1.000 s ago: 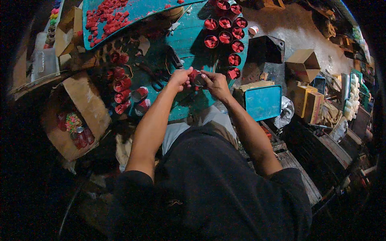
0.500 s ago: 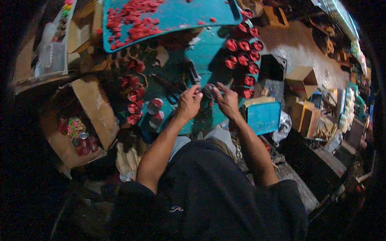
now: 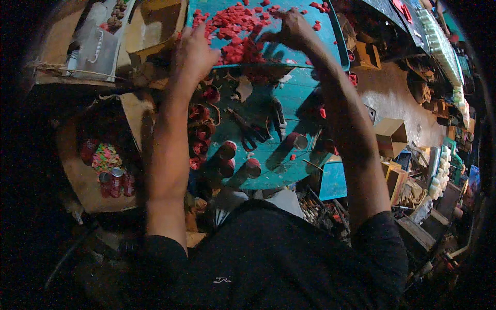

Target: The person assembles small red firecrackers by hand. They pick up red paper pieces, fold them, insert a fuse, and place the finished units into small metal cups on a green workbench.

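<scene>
Both hands [image 3: 194,51] [image 3: 292,28] moved up to red pieces [image 3: 232,26].

Scissors [image 3: 251,135] are lying on the teal table [image 3: 268,170], with pliers [image 3: 279,118] just beside them. Short cylinders with red ends [image 3: 227,150] are standing along the table's near edge, and more are lining its left side. To the left, a cardboard box [image 3: 103,160] is holding red cans [image 3: 116,181] and a heap of coloured bits [image 3: 105,156]. A clear plastic tub [image 3: 95,44] is sitting beyond it. On the right, a small open carton [image 3: 391,135] is resting on the floor [image 3: 387,95].
</scene>
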Motion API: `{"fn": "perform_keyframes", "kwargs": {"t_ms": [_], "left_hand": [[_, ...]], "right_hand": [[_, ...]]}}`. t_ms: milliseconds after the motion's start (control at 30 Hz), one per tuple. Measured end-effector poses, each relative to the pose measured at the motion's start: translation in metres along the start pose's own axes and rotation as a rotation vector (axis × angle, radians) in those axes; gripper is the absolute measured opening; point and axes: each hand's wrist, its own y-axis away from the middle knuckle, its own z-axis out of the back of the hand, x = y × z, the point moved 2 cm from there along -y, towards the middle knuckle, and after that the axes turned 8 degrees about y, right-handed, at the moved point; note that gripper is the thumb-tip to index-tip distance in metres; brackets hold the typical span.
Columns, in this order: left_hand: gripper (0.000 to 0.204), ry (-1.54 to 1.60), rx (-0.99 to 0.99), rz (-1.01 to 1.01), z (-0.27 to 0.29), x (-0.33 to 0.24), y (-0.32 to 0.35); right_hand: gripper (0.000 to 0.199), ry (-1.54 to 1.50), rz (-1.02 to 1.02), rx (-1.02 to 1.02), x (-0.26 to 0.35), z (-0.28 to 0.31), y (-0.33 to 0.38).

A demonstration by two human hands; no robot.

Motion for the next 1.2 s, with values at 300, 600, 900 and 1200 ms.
{"fn": "perform_keyframes", "kwargs": {"t_ms": [300,600,900,1200], "left_hand": [[0.045,-0.246,0.496,0.088,-0.05,0.011,-0.111],[0.036,0.008,0.35,0.1,-0.099,0.082,-0.148],[0.066,0.152,0.412,0.049,-0.03,-0.046,-0.131],[0.046,0.199,-0.03,-0.292,0.049,-0.043,-0.081]], "right_hand": [[0.025,-0.039,0.779,0.0,-0.077,-0.115,-0.129],[0.024,0.041,0.804,0.165,0.071,-0.097,-0.162],[0.029,-1.782,-0.435,-0.095,0.074,-0.031,-0.081],[0.036,-2.512,-0.81,0.042,0.049,-0.039,-0.028]]}}
